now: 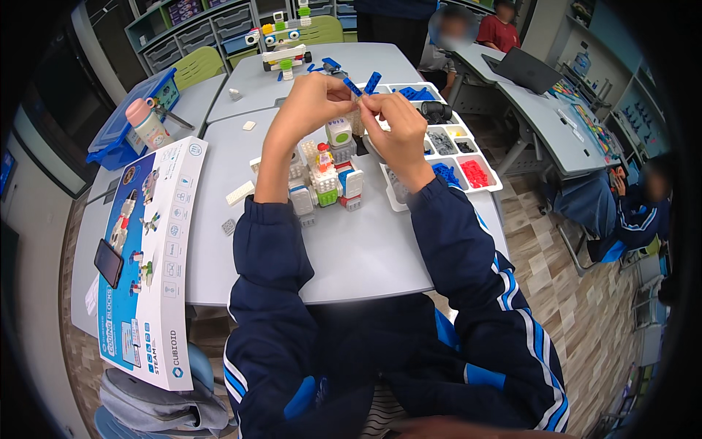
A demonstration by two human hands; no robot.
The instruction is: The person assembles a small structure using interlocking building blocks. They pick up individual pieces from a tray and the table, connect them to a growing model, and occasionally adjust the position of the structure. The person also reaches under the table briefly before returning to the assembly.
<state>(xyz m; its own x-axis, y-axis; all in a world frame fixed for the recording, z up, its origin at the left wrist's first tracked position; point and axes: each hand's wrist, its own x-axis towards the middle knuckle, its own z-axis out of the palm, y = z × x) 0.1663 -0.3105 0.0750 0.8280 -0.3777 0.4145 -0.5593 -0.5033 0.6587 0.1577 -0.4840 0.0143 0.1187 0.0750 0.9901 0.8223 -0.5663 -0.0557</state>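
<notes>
Above the far part of the grey table, my left hand [316,101] and my right hand [402,121] meet with fingertips pinched together. Two blue building-block beams [373,82] stick up from between them; my left fingers close on the left one, and my right fingertips grip close to its lower end. Exactly where the pieces join is hidden by the fingers. Below my hands stands a white block model [298,170] with grey, green and red parts. A small red-and-white figure [324,156] sits on it, and a white cube block [338,132] is behind.
A sorted parts tray [490,186] lies right of the model, with red pieces [474,173] inside. A large kit box [175,293], phone [108,263], pink bottle [150,123] and blue bin [110,150] are at left. Another block model [285,53] stands at the back; people sit at right.
</notes>
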